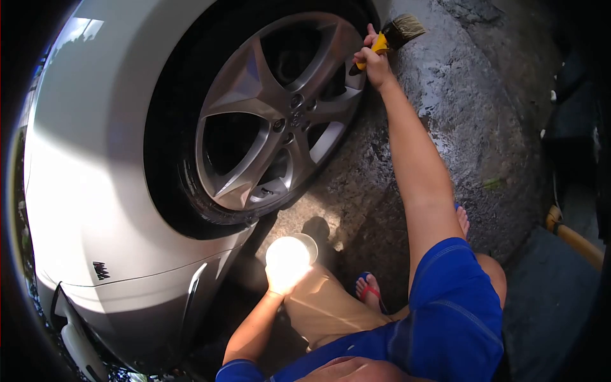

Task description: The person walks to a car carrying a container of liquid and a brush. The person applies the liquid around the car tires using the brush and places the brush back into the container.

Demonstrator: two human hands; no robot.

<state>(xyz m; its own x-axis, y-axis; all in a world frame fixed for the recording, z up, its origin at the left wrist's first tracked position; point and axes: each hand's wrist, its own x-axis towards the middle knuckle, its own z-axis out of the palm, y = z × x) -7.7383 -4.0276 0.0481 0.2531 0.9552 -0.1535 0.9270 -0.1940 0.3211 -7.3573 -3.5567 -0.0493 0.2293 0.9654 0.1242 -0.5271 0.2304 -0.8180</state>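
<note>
My right hand (380, 69) is closed round the yellow and black handle of a paintbrush (402, 32), its bristles pointing up and to the right. It is at the right edge of the car wheel (296, 118), close to the black tyre (170, 153). The wheel has silver spokes and a cluster of lug nuts at its centre. Lower down, my left hand (286, 280) grips a round white container (291, 250) below the wheel. Strong sunlight washes out the container, so its contents cannot be made out.
The white car body (95, 191) curves round the tyre on the left, with a side mirror (79, 347) at lower left. Rough, wet-looking concrete (464, 108) lies to the right. A yellowish pole (576, 239) is at the far right. My sandalled foot (369, 290) rests below.
</note>
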